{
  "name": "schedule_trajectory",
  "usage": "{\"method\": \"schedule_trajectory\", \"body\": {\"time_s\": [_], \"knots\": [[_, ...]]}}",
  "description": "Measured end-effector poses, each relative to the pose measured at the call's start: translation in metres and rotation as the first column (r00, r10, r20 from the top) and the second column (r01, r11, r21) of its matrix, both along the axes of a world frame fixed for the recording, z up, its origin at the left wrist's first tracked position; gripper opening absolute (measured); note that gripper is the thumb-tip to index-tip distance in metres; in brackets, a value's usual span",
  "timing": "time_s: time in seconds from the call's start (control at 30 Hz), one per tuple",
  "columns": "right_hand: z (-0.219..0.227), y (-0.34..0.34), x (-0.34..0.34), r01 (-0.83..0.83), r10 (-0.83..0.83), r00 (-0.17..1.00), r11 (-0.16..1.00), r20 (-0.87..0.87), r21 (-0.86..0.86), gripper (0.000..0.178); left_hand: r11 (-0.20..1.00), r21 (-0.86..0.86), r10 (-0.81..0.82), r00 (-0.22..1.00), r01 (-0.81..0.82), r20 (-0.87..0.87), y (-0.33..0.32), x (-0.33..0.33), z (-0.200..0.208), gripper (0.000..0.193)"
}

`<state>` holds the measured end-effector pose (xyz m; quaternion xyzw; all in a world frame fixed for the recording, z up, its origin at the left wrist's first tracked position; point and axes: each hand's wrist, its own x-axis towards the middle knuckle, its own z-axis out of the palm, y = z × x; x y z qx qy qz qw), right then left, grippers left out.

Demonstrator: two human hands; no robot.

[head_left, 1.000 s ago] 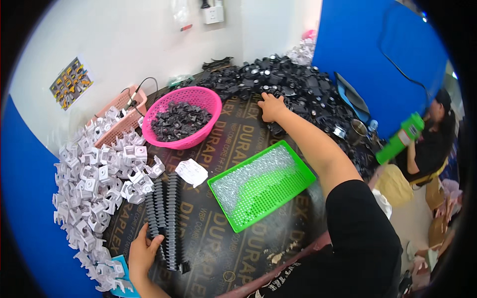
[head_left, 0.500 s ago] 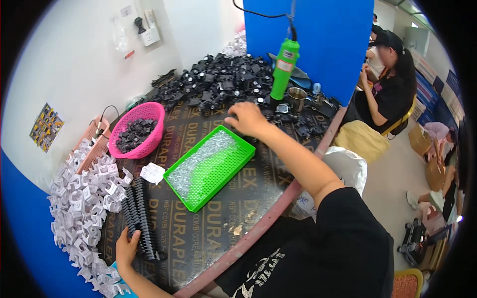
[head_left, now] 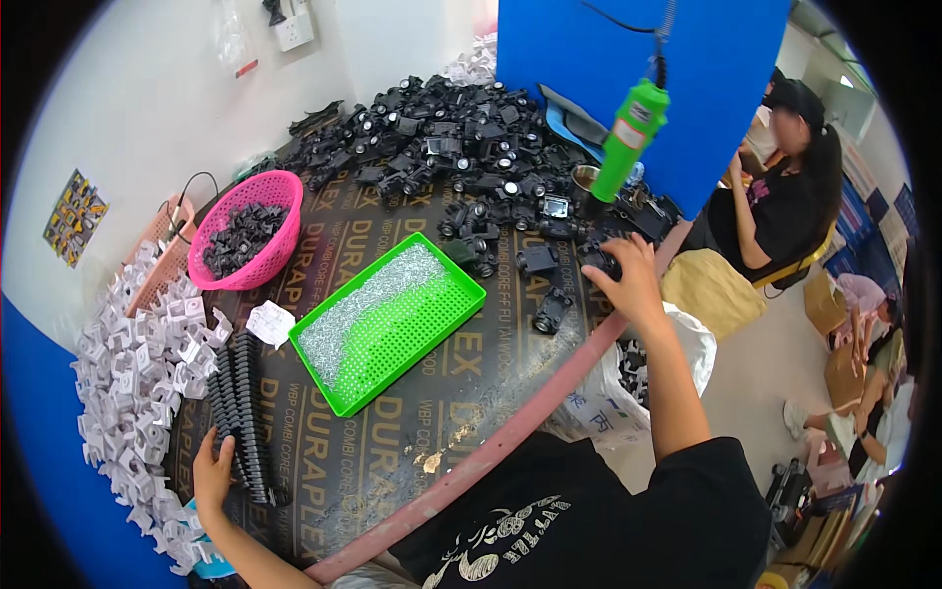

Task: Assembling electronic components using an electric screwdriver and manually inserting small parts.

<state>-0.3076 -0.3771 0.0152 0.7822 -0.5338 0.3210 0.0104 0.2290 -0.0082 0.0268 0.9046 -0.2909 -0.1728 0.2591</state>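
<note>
At the bench's right edge my right hand (head_left: 636, 280) is over small black toy car bodies, thumb and fingers apart around a dark piece (head_left: 601, 257); no firm hold shows. Two more black car bodies (head_left: 554, 310) lie just left of it. My left hand (head_left: 212, 473) rests at the lower left, fingers apart, against long rows of stacked black ribbed parts (head_left: 243, 422). Above my right hand a green electric screwdriver (head_left: 633, 137) hangs tilted from a coiled cord. Mid-bench lies a green perforated tray (head_left: 407, 358) with many small silvery screws.
A large heap of black toy car bodies (head_left: 432, 137) covers the back. At left stand a pink basket (head_left: 285, 250) of black parts and a pile of white plastic parts (head_left: 147, 373). A white sack (head_left: 687, 344) stands beyond the pink bench edge (head_left: 471, 442). A person (head_left: 785, 187) sits at right.
My right hand has moved right and nearer, from behind the green tray to the car bodies at the bench edge. The screwdriver now hangs more tilted. The view has shifted; my left hand stays by the rows.
</note>
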Motion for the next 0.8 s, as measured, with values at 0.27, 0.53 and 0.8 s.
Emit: {"method": "schedule_trajectory", "body": {"time_s": [0.27, 0.53, 0.8], "knots": [[0.001, 0.033, 0.06, -0.348, 0.292, 0.878, 0.934, 0.379, 0.084, 0.026, 0.998, -0.041, 0.037, 0.999, -0.037, -0.005, 0.002, -0.008, 0.003, 0.05], [0.026, -0.071, 0.183, -0.642, 0.627, 0.766, 0.742, -0.14, -0.194, 0.035, 0.995, -0.053, 0.081, 0.997, -0.082, -0.021, 0.007, -0.003, -0.002, 0.057], [0.062, -0.041, 0.165, -0.52, 0.648, 0.658, 0.76, -0.384, 0.39, 0.018, 0.998, 0.012, -0.055, 0.985, 0.054, 0.162, -0.004, -0.021, 0.014, 0.06]]}}
